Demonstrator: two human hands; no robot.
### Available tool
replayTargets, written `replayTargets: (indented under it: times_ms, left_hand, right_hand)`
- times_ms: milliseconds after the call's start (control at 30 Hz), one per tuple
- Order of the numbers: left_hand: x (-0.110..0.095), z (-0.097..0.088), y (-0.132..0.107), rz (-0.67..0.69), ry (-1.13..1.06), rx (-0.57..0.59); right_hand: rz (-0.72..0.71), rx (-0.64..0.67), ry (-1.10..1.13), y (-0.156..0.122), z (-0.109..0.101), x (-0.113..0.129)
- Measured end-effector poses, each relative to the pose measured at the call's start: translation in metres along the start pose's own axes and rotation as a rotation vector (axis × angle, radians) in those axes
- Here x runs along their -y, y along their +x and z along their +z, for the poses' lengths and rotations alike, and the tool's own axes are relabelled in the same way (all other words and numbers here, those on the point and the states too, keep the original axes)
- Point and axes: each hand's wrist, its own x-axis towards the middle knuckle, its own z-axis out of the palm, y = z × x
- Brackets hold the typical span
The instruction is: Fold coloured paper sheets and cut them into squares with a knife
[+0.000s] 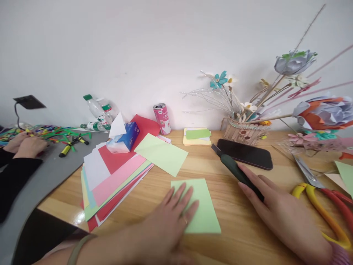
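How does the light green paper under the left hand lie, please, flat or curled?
Flat: the light green paper shows straight edges lying along the wooden table; whether it is doubled, I cannot tell.

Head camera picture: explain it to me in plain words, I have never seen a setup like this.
There is no machine here. A person wears a camera on their head, so this single picture looks forward and down over their own two bare hands.

The left hand lies spread on a light green sheet. The right hand holds a dark green-handled cutter, its metal tip pointing away from the person.

On the wooden table are a fanned stack of coloured paper with a tissue pack on it, a pink can, a black phone, large scissors and a basket of handmade flowers.

The hands at far left belong to someone else.
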Motion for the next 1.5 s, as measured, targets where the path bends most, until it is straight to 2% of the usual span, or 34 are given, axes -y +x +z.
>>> replayTargets:
  times_ms: [67,167,233,300,367,400,433,500,567,600,700,800,900,1000,1133,1233,1367,1500]
  left_hand:
    - [-0.005,0.011,-0.011,0.059,0.114,0.015]
    - [-0.006,0.021,-0.027,0.218,0.239,-0.057]
    - [-0.005,0.019,-0.036,0.343,0.235,-0.069]
    - [-0.002,0.009,-0.039,0.393,0.142,-0.086]
    - [0.004,-0.007,-0.032,0.319,0.046,-0.198]
    - [0.01,-0.017,-0.024,0.255,0.027,-0.299]
    - [0.017,-0.027,-0.013,0.136,0.028,-0.416]
    - [0.035,-0.049,0.02,-0.008,0.06,-0.672]
    - [0.056,-0.066,0.06,-0.122,0.109,-0.781]
    - [0.066,-0.072,0.08,-0.151,0.146,-0.789]
    - [0.09,-0.076,0.129,-0.136,0.179,-0.672]
    - [0.105,-0.067,0.148,-0.075,0.168,-0.549]
    - [0.115,-0.064,0.136,-0.095,0.14,-0.504]
    - [0.13,-0.074,0.108,-0.16,0.116,-0.463]
    - [0.151,-0.09,0.074,-0.207,0.108,-0.255]
    - [0.16,-0.094,0.065,-0.224,0.112,-0.159]
    - [0.157,-0.093,0.071,-0.214,0.11,-0.143]
    - [0.135,-0.094,0.073,-0.112,0.087,-0.17]
  right_hand:
    - [-0.035,-0.005,-0.062,-0.001,0.002,0.001]
    - [-0.097,-0.012,-0.108,-0.003,0.005,0.003]
    - [-0.129,-0.006,-0.109,-0.004,0.006,0.005]
    - [-0.154,0.001,-0.093,-0.005,0.007,0.006]
    - [-0.171,-0.005,-0.07,-0.004,0.007,0.006]
    - [-0.175,-0.006,-0.056,-0.004,0.007,0.006]
    - [-0.175,-0.008,-0.04,-0.004,0.007,0.006]
    - [-0.175,-0.002,-0.009,-0.005,0.008,0.004]
    - [-0.175,0.006,0.009,-0.006,0.007,0.002]
    - [-0.175,0.012,0.01,-0.006,0.007,0.002]
    - [-0.175,0.033,0.001,-0.007,0.005,0.001]
    - [-0.182,0.046,-0.023,-0.008,0.003,0.002]
    - [-0.206,0.009,-0.102,-0.008,0.002,0.002]
    - [-0.211,-0.059,-0.22,-0.007,0.002,0.001]
    - [-0.2,-0.094,-0.329,-0.008,0.002,-0.004]
    - [-0.211,-0.093,-0.357,-0.007,0.003,-0.008]
    - [-0.267,-0.165,-0.363,-0.003,0.005,-0.009]
    - [-0.328,-0.226,-0.303,0.001,0.006,-0.007]
